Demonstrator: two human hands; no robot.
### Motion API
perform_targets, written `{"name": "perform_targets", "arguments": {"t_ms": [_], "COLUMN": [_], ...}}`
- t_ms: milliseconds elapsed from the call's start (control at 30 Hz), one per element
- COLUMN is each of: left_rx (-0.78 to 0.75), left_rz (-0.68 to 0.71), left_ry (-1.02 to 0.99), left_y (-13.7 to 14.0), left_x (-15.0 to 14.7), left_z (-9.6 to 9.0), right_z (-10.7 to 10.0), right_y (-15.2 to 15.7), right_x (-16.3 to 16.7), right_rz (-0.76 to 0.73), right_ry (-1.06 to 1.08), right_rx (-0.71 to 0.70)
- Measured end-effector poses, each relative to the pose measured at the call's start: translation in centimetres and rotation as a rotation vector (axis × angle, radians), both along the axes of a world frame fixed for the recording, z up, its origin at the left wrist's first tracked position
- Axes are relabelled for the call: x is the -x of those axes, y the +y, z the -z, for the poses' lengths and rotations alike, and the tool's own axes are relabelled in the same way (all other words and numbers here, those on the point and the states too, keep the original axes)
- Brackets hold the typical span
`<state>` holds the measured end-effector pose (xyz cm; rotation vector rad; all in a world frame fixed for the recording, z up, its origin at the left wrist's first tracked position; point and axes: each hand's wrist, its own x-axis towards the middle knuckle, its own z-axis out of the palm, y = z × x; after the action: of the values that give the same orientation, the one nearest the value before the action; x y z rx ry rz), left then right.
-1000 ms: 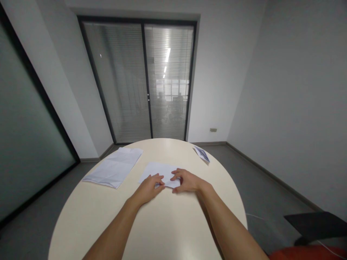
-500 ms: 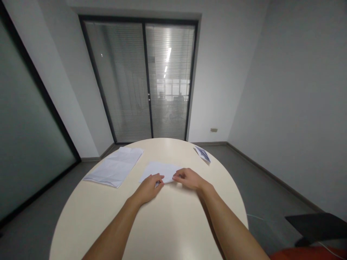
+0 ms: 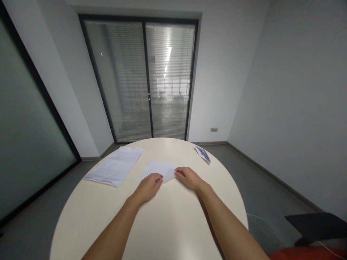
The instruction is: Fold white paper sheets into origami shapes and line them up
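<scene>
A sheet of white paper lies on the round cream table between my hands. Its near right corner is folded over into a greyish flap. My left hand is closed at the near left edge of the sheet, with the fingers curled and the thumb side toward the fold. At the right end of the flap, my right hand pinches the paper between thumb and fingers. Both hands partly cover the sheet's edges.
To the left lies a stack of creased white paper. A small folded paper with a dark print rests near the table's far right edge. A black and red chair stands at the lower right, beside a thin white cable.
My right hand has shifted slightly away from me with the paper's edge, and a folded flap now shows between the hands. My left hand has stayed nearly in place.
</scene>
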<state>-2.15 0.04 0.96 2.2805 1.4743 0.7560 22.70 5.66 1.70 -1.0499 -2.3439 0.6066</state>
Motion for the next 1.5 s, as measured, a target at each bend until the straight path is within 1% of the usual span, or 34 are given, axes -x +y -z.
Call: {"name": "perform_targets", "arguments": {"t_ms": [167,300,433,600,700,800,900,967,1033,1167,1300,1400,1500], "left_rx": [-0.026,-0.078,-0.105,-0.087,-0.108,-0.135,-0.147,-0.151,-0.15,-0.137,-0.13,-0.129,-0.129], "left_rz": [-0.043,-0.005,0.022,0.002,-0.053,-0.152,-0.22,-0.232,-0.227,-0.21,-0.177,-0.153,-0.154], "left_ry": [-0.016,-0.038,-0.015,0.077,0.148,0.227,0.285,0.308,0.319,0.32,0.32,0.338,0.354], "left_y": [0.0,0.5,0.9,0.8,0.6,0.5,0.4,0.3,0.1,0.0,-0.1,-0.2,-0.3], "left_x": [0.2,0.4,0.6,0.4,0.2,0.1,0.0,-0.1,-0.1,-0.1,0.1,0.2,0.0], "left_z": [0.3,1.3,2.1,1.8,1.4,1.2,0.9,0.7,0.5,0.4,0.5,0.3,0.1], "right_z": [-0.1,0.5,1.1,0.6,0.1,-0.2,0.1,0.3,0.5,0.4,0.0,-0.1,-0.2], "right_y": [-0.1,0.0,-0.1,-0.6,-1.1,-1.7,-2.2,-2.4,-2.3,-2.0,-2.0,-2.2,-2.4], "right_x": [0.4,0.8,1.1,1.4,1.9,2.8,3.6,3.8,3.7,2.8,2.3,2.3,2.3], "right_rz": [0.019,0.1,0.118,0.123,0.088,-0.043,-0.196,-0.219,-0.188,-0.072,0.02,0.025,-0.012], "right_ry": [-0.01,-0.025,-0.043,-0.107,-0.131,-0.126,-0.143,-0.18,-0.223,-0.284,-0.31,-0.316,-0.325], "right_rx": [-0.023,-0.071,-0.123,-0.193,-0.245,-0.277,-0.256,-0.216,-0.161,-0.048,-0.004,-0.006,-0.006]}}
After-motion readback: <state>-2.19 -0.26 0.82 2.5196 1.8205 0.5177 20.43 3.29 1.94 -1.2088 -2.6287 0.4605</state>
